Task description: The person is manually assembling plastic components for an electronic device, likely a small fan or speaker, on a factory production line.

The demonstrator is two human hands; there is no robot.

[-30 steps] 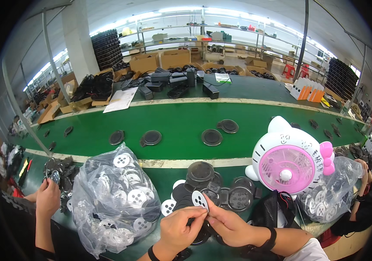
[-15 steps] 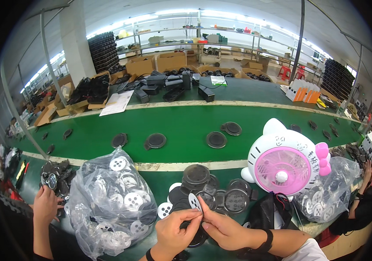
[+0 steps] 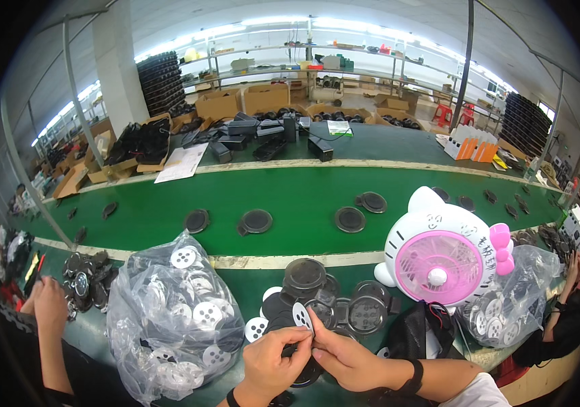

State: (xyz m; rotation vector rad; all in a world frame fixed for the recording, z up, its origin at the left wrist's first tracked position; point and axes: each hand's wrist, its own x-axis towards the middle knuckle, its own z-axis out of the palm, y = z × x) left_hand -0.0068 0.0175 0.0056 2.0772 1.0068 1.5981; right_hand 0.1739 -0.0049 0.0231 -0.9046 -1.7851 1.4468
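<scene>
My left hand (image 3: 273, 361) and my right hand (image 3: 350, 358) meet low in the middle, both with fingers pinched at the lower edge of a white disc with dark holes (image 3: 301, 317). It stands tilted nearly on edge. What the left fingertips grip there is partly hidden. Just behind lie black discs (image 3: 278, 308) and another white holed disc (image 3: 257, 328). Round dark plastic parts with side tabs (image 3: 305, 275) are piled beyond and to the right of my hands.
A clear plastic bag (image 3: 130, 325) of white discs stands left; another bag (image 3: 541, 271) is at right. A white-and-pink fan (image 3: 439, 254) stands near it. Dark round parts (image 3: 256, 222) lie on the green conveyor belt (image 3: 290, 193). Co-workers' hands (image 3: 49, 305) show at both sides.
The round parts on the belt have shifted right. The left co-worker's hand has moved away from its pile of parts. My hands stay nearly in place, with the white disc turned very slightly.
</scene>
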